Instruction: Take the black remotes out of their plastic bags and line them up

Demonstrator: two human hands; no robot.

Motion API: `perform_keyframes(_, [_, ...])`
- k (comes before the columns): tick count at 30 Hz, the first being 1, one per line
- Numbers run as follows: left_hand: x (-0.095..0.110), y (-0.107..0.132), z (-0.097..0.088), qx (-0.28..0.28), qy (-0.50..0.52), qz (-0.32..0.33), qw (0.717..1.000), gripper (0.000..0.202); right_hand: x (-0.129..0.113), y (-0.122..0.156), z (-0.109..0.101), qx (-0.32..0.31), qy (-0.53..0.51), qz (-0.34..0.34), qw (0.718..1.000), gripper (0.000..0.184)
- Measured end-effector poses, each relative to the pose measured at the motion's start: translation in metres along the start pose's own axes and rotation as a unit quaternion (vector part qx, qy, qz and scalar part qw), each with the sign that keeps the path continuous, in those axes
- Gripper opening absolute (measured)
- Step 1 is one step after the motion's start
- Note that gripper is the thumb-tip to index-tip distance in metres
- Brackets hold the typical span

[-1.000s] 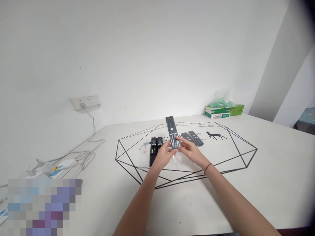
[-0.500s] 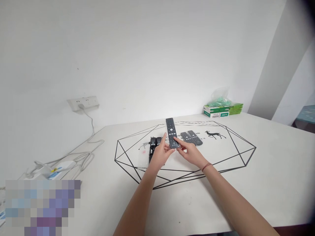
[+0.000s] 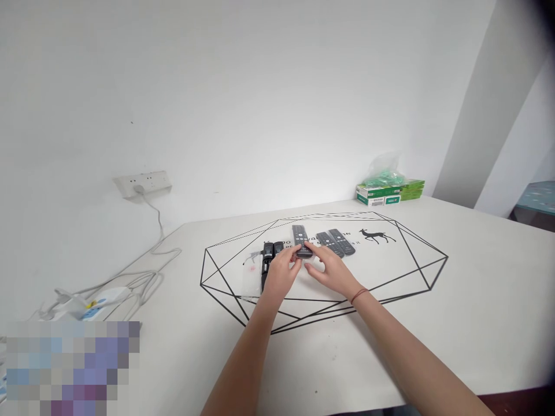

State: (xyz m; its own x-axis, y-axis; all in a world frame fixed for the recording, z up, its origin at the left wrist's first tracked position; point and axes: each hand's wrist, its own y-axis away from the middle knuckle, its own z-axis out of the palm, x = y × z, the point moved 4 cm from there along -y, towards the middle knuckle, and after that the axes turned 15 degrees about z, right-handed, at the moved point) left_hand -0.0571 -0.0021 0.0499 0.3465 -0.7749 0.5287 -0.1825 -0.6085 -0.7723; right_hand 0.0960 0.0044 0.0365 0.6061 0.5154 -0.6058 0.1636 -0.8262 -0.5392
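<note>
A black remote control (image 3: pixel 300 235) lies low over the tabletop, buttons up, pointing away from me. My left hand (image 3: pixel 282 271) has its fingers on the left side of the near end, gripping it there. The index finger of my right hand (image 3: pixel 333 270) touches the right side of that end, while its thumb is spread apart below. Two more remotes, one nearer (image 3: pixel 328 244) and one further right (image 3: pixel 342 241), lie face up side by side. Left of my hands are black remotes (image 3: pixel 268 250) with their backs up, partly covered by my left hand.
A clear plastic bag (image 3: pixel 251 282) lies left of the backs-up remotes. Green and white boxes (image 3: pixel 378 195) under a plastic bag (image 3: pixel 385 171) stand at the back right. Cables (image 3: pixel 150 276) and a power strip (image 3: pixel 108 299) occupy the left side; a wall socket (image 3: pixel 145 184) is above.
The remote control has come down from a raised, tilted pose to nearly flat at the table. My right thumb has moved off its near end.
</note>
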Motion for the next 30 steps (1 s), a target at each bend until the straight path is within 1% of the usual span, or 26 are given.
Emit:
perform_keyframes(2, [0.001, 0.0, 0.002, -0.008, -0.012, 0.013, 1.0, 0.031, 0.003, -0.001, 0.0, 0.011, 0.02, 0.003, 1.0, 0.048])
perform_keyframes(5, [0.005, 0.0, 0.002, -0.014, -0.058, 0.034, 0.998, 0.028, 0.009, -0.002, 0.001, 0.029, 0.058, 0.008, 0.998, 0.044])
perform_keyframes(7, [0.008, 0.0, 0.001, -0.014, -0.086, 0.024, 0.996, 0.027, 0.011, -0.002, 0.002, 0.043, 0.08, 0.008, 0.996, 0.042])
perform_keyframes(8, [0.008, 0.0, 0.001, -0.018, -0.084, 0.007, 0.996, 0.028, 0.012, -0.002, 0.002, 0.053, 0.089, 0.007, 0.995, 0.042])
perform_keyframes(10, [0.006, 0.002, 0.004, -0.041, -0.047, -0.049, 0.997, 0.03, 0.012, -0.001, 0.001, 0.073, 0.106, -0.001, 0.992, 0.04])
perform_keyframes(12, [0.004, 0.004, 0.009, -0.069, 0.013, -0.109, 0.992, 0.033, 0.01, 0.0, 0.001, 0.092, 0.116, -0.01, 0.989, 0.039])
perform_keyframes(14, [0.0, 0.006, 0.013, -0.068, 0.081, -0.155, 0.982, 0.034, 0.008, 0.001, 0.0, 0.104, 0.12, -0.019, 0.987, 0.037])
perform_keyframes(17, [-0.006, 0.006, 0.016, -0.02, 0.2, -0.213, 0.956, 0.032, 0.005, 0.002, -0.001, 0.107, 0.118, -0.027, 0.987, 0.037])
perform_keyframes(20, [-0.013, 0.007, 0.014, 0.046, 0.296, -0.282, 0.911, 0.028, 0.002, 0.003, 0.0, 0.083, 0.107, -0.031, 0.99, 0.04])
perform_keyframes(22, [-0.016, 0.008, 0.012, 0.082, 0.334, -0.309, 0.887, 0.025, -0.001, 0.003, 0.002, 0.055, 0.083, -0.032, 0.994, 0.043])
perform_keyframes(24, [-0.019, 0.008, 0.011, 0.11, 0.337, -0.312, 0.882, 0.029, -0.004, 0.003, 0.004, 0.014, 0.037, -0.028, 0.999, 0.045])
perform_keyframes(25, [-0.02, 0.008, 0.01, 0.121, 0.325, -0.305, 0.887, 0.032, -0.005, 0.002, 0.005, -0.009, 0.001, -0.015, 1.0, 0.046])
perform_keyframes(26, [-0.022, 0.008, 0.009, 0.131, 0.306, -0.294, 0.896, 0.035, -0.004, 0.001, 0.006, -0.033, -0.045, 0.015, 0.998, 0.048])
perform_keyframes(27, [-0.024, 0.008, 0.007, 0.138, 0.283, -0.28, 0.907, 0.038, -0.002, 0.0, 0.008, -0.058, -0.1, 0.062, 0.991, 0.053])
perform_keyframes(28, [-0.025, 0.008, 0.007, 0.141, 0.26, -0.265, 0.918, 0.04, 0.001, 0.0, 0.01, -0.084, -0.162, 0.124, 0.975, 0.059])
perform_keyframes(29, [-0.026, 0.008, 0.006, 0.137, 0.239, -0.251, 0.928, 0.041, 0.005, 0.0, 0.014, -0.11, -0.227, 0.192, 0.949, 0.065])
perform_keyframes(30, [-0.026, 0.008, 0.007, 0.129, 0.222, -0.238, 0.937, 0.042, 0.009, 0.0, 0.017, -0.133, -0.288, 0.253, 0.914, 0.068])
